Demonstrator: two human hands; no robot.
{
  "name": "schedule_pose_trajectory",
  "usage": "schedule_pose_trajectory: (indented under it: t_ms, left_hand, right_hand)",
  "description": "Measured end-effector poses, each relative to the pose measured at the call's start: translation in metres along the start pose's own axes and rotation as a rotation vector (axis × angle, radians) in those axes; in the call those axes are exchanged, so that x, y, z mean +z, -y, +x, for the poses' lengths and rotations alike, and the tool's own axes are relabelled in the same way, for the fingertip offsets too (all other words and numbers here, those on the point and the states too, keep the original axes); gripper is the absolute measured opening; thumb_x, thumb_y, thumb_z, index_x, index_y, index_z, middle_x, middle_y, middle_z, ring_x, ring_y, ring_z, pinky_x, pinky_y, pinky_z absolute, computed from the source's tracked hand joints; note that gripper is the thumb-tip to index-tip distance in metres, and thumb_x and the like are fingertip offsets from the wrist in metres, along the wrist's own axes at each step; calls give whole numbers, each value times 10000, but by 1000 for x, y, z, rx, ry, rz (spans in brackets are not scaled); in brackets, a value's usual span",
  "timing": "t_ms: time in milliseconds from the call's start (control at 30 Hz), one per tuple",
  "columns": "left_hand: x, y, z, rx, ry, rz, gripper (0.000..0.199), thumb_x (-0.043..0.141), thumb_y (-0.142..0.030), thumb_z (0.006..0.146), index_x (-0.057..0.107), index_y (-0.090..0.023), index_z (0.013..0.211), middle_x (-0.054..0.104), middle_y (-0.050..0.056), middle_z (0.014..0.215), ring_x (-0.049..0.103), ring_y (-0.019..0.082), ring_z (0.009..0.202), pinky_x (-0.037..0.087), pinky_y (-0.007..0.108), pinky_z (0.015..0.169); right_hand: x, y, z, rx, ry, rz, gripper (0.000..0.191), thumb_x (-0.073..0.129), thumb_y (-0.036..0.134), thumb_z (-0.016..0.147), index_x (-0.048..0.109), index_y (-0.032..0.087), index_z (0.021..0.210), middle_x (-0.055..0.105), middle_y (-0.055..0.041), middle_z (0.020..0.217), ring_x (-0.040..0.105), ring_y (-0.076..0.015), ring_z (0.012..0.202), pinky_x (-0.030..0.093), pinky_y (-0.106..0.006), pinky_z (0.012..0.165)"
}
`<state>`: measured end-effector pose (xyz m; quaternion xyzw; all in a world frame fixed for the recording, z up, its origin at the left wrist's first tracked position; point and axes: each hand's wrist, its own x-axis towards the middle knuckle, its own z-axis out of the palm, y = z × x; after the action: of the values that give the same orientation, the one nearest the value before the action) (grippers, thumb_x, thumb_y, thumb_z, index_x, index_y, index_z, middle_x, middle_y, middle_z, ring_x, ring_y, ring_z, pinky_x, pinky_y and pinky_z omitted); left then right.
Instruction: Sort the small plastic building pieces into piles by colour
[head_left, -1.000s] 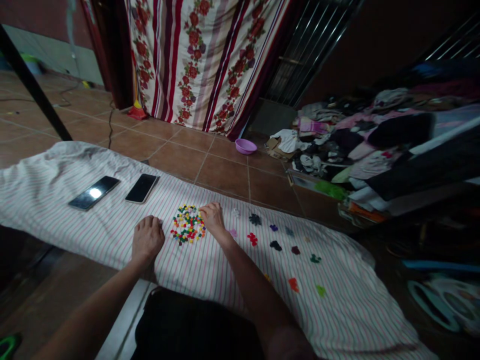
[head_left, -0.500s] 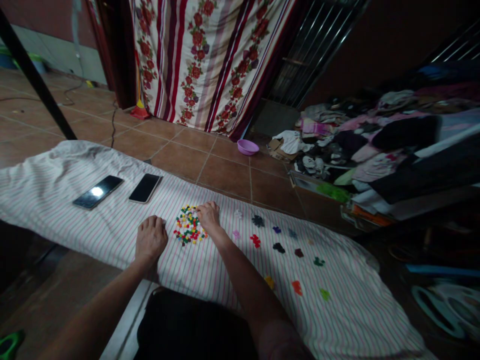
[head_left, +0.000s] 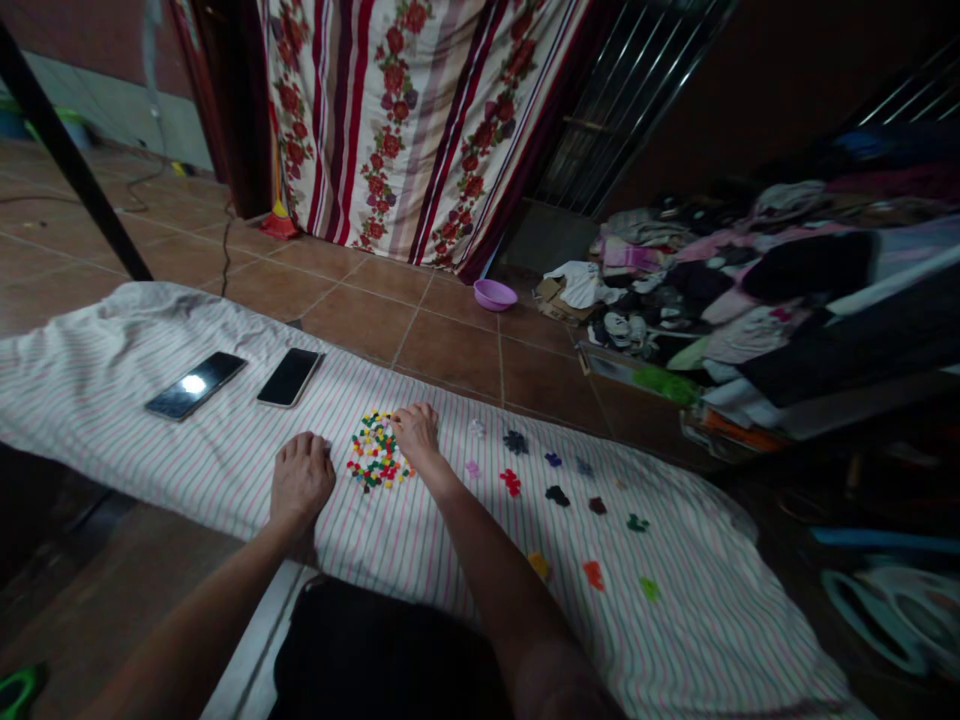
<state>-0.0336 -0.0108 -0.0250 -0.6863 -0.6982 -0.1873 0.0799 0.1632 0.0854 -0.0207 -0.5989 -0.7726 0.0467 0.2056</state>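
Observation:
A mixed pile of small multicoloured pieces (head_left: 377, 462), bead-like in size, lies on the striped cloth (head_left: 442, 520). At its upper right edge my right hand (head_left: 416, 432) reaches in with fingertips pressed together; whatever is between them is hidden. My left hand (head_left: 302, 475) rests on the cloth left of the pile, fingers curled under and holding nothing visible. To the right lie small heaps sorted by colour, among them red pieces (head_left: 511, 482), black pieces (head_left: 557, 495), grey pieces (head_left: 515, 441), yellow pieces (head_left: 538, 565), orange pieces (head_left: 593, 575) and lime green pieces (head_left: 649, 588).
Two phones, one with a glare spot (head_left: 196, 385) and one dark phone (head_left: 290, 377), lie on the cloth at left. Beyond the cloth, a purple basin (head_left: 495, 294) stands on the tiled floor before a floral curtain (head_left: 405, 130). Heaped clothes (head_left: 697, 270) fill the right.
My right hand has shifted very slightly left at the edge of the pile. My left hand and the sorted heaps look the same.

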Motion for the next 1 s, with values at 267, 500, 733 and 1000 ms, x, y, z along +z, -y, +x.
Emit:
schedule_pose_trajectory:
  t_ms: [267,500,733,1000]
  left_hand:
    - [0,1,-1,15,-8,15,221,386,-237,888,572,-153,973,590,126,1005,511,264,952,366,394,826]
    - [1,1,-1,7,1,29,223,394,-233,878,576,-155,980,590,134,1015,512,266,957,363,397,825]
    - [-1,1,-2,30,-11,62,219,374,-254,896,558,-155,961,584,121,989,512,260,949,359,380,817]
    - [-3,0,-2,32,2,87,234,372,-275,893,562,-154,955,589,125,992,515,261,923,354,380,788]
  right_hand:
    - [-5,-6,-8,35,-75,100,135,544,165,868,659,234,855,699,-22,905,537,-196,1009,345,-318,876]
    - [-9,-17,-21,52,-112,116,146,542,164,852,660,228,908,686,-31,918,553,-187,952,369,-301,859]
    - [-15,-29,-32,57,-138,137,155,543,210,889,695,238,901,698,-29,931,546,-192,975,367,-297,877]
    - [-26,-46,-46,78,-140,82,189,519,201,908,705,232,933,702,-43,941,557,-199,960,381,-312,874]
